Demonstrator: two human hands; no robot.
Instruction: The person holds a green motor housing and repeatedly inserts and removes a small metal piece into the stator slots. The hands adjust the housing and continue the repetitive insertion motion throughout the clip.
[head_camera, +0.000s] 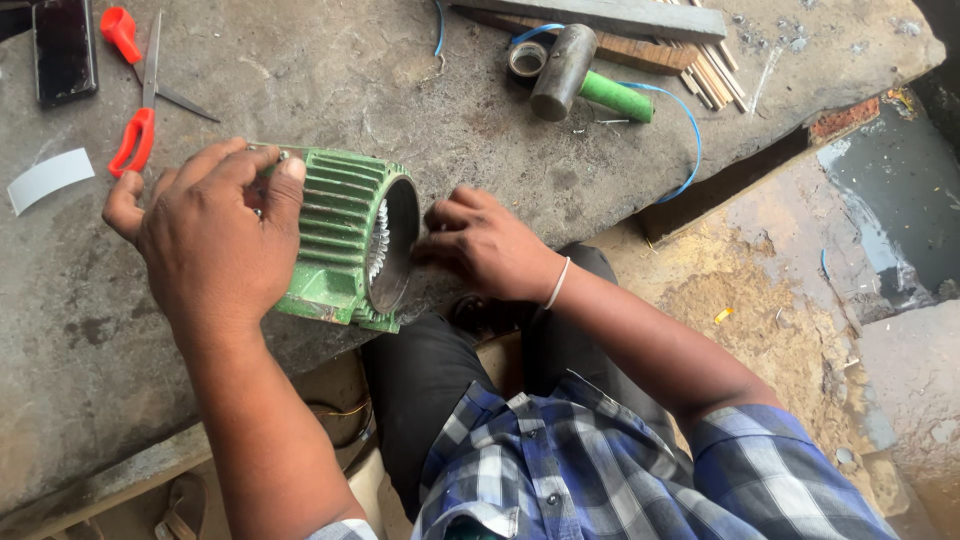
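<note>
A green ribbed motor housing (340, 240) lies on its side near the edge of a worn stone slab (300, 70), its open end facing right with pale slot linings showing inside. My left hand (210, 235) grips the housing's closed left end, fingers spread over the top. My right hand (485, 240) is at the open mouth, fingertips pinched together at the rim. Whether they pinch something thin I cannot tell.
Red-handled scissors (135, 95) and a dark phone (64, 48) lie at the back left, with a white paper strip (48, 178) nearby. A hammer with a green handle (585, 80), a tape roll (526, 58), blue wire (690, 130) and wooden sticks (710, 65) lie at the back right. Dirt floor lies right.
</note>
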